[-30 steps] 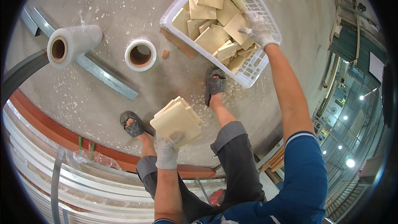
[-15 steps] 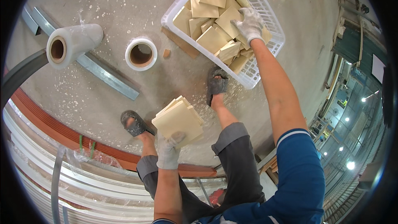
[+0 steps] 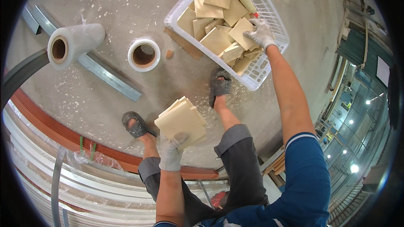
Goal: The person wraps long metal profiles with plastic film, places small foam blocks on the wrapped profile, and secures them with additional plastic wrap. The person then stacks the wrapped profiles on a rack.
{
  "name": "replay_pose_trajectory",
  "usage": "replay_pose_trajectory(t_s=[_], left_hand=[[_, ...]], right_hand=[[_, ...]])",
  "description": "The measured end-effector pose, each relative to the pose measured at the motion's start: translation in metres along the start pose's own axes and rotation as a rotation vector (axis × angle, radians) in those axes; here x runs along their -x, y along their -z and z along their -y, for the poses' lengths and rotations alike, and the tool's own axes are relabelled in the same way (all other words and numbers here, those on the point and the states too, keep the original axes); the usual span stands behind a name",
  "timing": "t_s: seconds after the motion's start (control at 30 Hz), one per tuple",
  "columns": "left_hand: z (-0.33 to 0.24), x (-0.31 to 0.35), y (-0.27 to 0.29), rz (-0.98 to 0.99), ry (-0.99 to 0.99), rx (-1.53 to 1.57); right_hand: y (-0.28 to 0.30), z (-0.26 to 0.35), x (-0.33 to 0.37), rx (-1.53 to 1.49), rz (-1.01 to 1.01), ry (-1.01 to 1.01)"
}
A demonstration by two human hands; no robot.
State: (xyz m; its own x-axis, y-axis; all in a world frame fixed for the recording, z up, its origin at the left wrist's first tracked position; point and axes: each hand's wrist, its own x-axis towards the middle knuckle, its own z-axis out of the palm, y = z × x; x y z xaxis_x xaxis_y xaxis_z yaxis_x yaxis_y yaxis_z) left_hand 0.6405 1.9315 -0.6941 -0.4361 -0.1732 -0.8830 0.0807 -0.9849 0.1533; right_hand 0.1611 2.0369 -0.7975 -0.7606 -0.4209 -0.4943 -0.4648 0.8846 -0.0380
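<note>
My left hand (image 3: 171, 153), in a pale work glove, grips a stack of thin square wooden boards (image 3: 180, 120) in front of my legs, with the thumb lying across the top board. My right hand (image 3: 261, 32), gloved as well, reaches into a white plastic basket (image 3: 253, 83). Its fingers and thumb pinch the right edge of one square wooden board (image 3: 241, 33). Beneath and around that board lie several more pale boards (image 3: 213, 41), heaped loosely at different angles. A cream roller-like tube with red ends (image 3: 245, 1) rests along the basket's far right side, close to my right fingers.
On the concrete floor stand a roll of clear film (image 3: 144, 54) and a larger film roll (image 3: 78, 45), beside metal channels (image 3: 110, 77). A flat brown board (image 3: 183, 43) lies under the basket's edge. Wrapped long white profiles (image 3: 84, 185) and brown planks (image 3: 63, 130) fill the lower left.
My right hand has drawn slightly right and nearer, and the board in its fingers has shifted with it. More of the red-ended tube shows. My left hand and its stack stay put.
</note>
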Motion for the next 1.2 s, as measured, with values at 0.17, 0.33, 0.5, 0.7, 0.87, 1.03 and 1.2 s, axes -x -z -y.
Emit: replay_pose_trajectory(t_s=[0.17, 0.33, 0.5, 0.7, 0.87, 1.03, 1.2], left_hand=[[-0.002, 0.0, -0.002, 0.005, -0.005, -0.016], [-0.006, -0.002, -0.006, 0.023, -0.011, -0.036], [-0.005, -0.004, -0.012, -0.01, -0.064, -0.1], [-0.003, -0.017, -0.02, 0.138, -0.165, -0.139], [-0.003, -0.018, -0.027, 0.056, -0.184, -0.289], [-0.004, -0.007, -0.02, 0.093, -0.14, -0.184], [-0.003, 0.0, -0.001, 0.124, -0.098, 0.087]], right_hand=[[0.002, 0.014, 0.014, 0.195, -0.09, 0.049], [0.017, 0.014, 0.033, -0.013, -0.046, 0.134], [0.077, 0.071, 0.123, -1.003, 0.181, 0.082], [0.06, 0.157, 0.237, -1.026, 0.515, 0.168], [0.016, 0.17, 0.27, -1.029, 0.386, 0.172], [0.026, 0.16, 0.267, -0.709, 0.218, 0.494], [0.008, 0.088, 0.16, -0.176, -0.308, 0.276]])
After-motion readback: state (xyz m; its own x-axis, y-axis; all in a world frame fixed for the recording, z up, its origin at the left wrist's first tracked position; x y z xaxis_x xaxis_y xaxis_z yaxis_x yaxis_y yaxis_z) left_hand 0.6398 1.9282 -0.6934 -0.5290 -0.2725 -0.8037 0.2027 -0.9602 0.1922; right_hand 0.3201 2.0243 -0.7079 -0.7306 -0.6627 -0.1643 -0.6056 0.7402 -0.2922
